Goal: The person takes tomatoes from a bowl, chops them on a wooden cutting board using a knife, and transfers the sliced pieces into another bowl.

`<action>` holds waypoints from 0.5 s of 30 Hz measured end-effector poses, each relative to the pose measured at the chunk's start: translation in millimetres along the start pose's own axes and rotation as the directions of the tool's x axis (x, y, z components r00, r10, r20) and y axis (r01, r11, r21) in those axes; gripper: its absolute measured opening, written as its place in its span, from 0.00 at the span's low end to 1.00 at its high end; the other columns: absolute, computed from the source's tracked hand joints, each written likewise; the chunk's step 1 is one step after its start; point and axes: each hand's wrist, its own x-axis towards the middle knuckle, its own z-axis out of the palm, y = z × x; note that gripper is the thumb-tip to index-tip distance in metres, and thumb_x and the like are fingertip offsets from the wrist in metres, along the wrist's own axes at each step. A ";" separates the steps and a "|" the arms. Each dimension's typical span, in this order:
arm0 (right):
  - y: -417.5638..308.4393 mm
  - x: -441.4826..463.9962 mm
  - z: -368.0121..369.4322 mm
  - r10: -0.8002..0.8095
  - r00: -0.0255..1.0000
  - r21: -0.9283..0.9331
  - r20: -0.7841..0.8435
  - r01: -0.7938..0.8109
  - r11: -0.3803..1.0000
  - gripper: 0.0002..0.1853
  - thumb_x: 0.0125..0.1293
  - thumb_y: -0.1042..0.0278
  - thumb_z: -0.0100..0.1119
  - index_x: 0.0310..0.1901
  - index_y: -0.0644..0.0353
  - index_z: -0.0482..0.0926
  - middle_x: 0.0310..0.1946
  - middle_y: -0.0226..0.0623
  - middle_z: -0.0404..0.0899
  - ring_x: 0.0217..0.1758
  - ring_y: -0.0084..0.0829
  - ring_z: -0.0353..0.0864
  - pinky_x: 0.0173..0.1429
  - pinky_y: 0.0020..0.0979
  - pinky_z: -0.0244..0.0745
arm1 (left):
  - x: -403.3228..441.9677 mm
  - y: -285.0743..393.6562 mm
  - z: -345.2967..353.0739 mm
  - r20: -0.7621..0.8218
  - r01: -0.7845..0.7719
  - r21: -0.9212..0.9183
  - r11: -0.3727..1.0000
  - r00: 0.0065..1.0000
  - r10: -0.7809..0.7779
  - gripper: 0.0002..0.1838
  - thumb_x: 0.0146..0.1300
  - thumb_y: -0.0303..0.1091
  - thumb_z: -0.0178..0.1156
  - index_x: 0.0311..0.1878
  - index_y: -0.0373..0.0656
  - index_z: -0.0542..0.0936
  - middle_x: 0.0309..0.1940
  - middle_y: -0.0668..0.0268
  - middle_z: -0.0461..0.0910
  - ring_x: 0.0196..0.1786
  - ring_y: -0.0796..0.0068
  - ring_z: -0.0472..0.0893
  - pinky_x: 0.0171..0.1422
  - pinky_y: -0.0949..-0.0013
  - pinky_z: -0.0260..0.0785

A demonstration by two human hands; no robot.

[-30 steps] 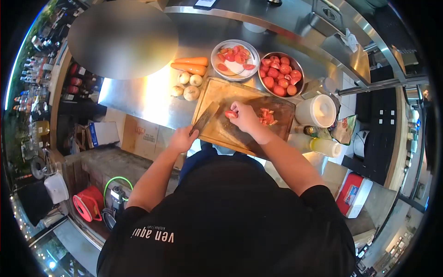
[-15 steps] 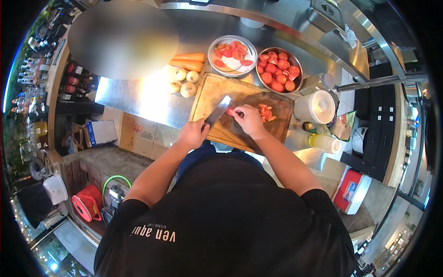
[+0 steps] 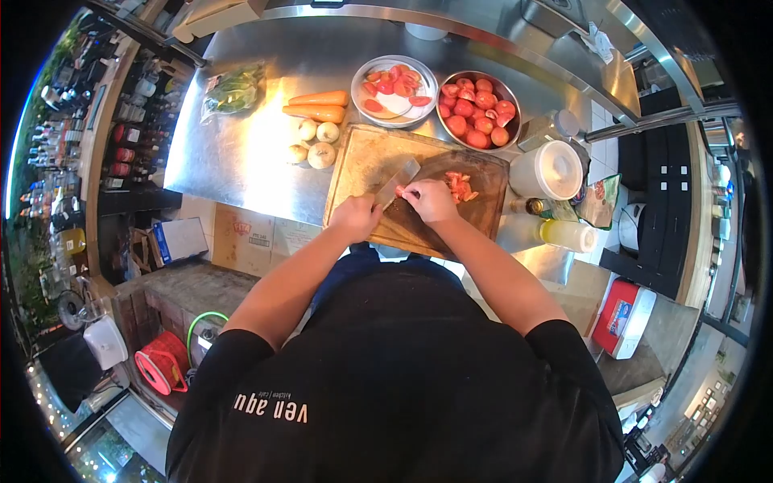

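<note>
My left hand (image 3: 354,219) is closed around the handle of a kitchen knife (image 3: 400,180), whose broad blade points up and to the right over the wooden cutting board (image 3: 372,145). My right hand (image 3: 432,200) pinches a small tomato piece (image 3: 399,191) right beside the blade; my fingers hide part of it. Chopped tomato (image 3: 460,187) lies in a small heap on the board, just right of my right hand. Beyond the board stand a round dish of tomato pieces (image 3: 393,84) and a metal bowl full of tomatoes (image 3: 481,112).
Left of the board lie carrots (image 3: 318,105), several onions (image 3: 321,155) and bagged leafy greens (image 3: 233,92) on the steel counter (image 3: 266,173). A lidded white tub (image 3: 549,172) and a bottle of yellowish liquid (image 3: 568,235) stand close to its right side.
The knife and both hands have shifted slightly, with the blade still beside the tomato piece. The view has moved a little, and the bagged greens now show where a grey blur was.
</note>
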 end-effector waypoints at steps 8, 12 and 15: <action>-9.9 -0.5 -9.8 0.009 0.999 -0.062 0.046 -0.007 0.998 0.07 0.71 0.68 0.73 0.45 0.61 0.93 0.39 0.47 0.91 0.44 0.49 0.91 0.50 0.45 0.84 | -44.6 -21.1 -6.5 0.097 0.049 0.044 0.998 0.994 -0.053 0.23 0.80 0.51 0.60 0.46 0.36 0.86 0.41 0.39 0.89 0.49 0.31 0.89 0.57 0.35 0.81; -15.1 5.7 -12.2 -0.104 0.989 0.042 -0.104 0.109 0.993 0.09 0.72 0.74 0.67 0.52 0.58 0.88 0.48 0.46 0.88 0.50 0.54 0.90 0.56 0.51 0.85 | -74.2 -42.1 -7.2 0.076 -0.010 0.035 0.999 0.997 0.007 0.22 0.79 0.50 0.61 0.44 0.36 0.86 0.41 0.39 0.89 0.48 0.31 0.89 0.55 0.36 0.80; -12.0 3.2 -18.2 -0.094 0.991 -0.029 0.094 0.097 0.995 0.03 0.68 0.75 0.67 0.42 0.57 0.86 0.45 0.41 0.86 0.51 0.52 0.88 0.56 0.49 0.84 | -87.6 -45.6 -20.0 0.088 -0.010 -0.101 0.995 0.996 0.018 0.23 0.79 0.50 0.62 0.44 0.34 0.85 0.43 0.37 0.89 0.51 0.31 0.88 0.58 0.37 0.80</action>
